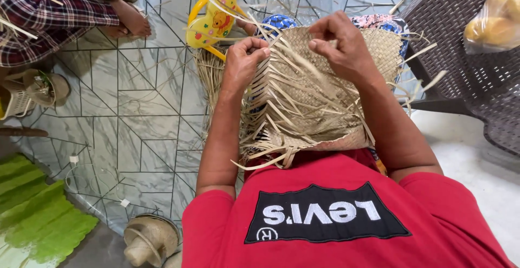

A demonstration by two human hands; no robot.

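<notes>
A part-woven mat of pale dried leaf strips (319, 100) lies across my lap, with loose strip ends sticking out on all sides. My left hand (244, 62) pinches strips at the mat's upper left edge, fingers closed on them. My right hand (338, 43) grips strips at the top middle of the weave, thumb and fingers pressed together. Both forearms run down towards my red shirt (336, 219). The two hands are a short span apart.
A yellow child's chair (212, 18) stands on the tiled floor (135, 111) beyond the mat. Another person in plaid sits at upper left (49, 13). A dark wicker chair (466, 46) with a bag of round yellow items (493, 18) is at right. Green mat (38, 214) and woven hat (151, 238) lie lower left.
</notes>
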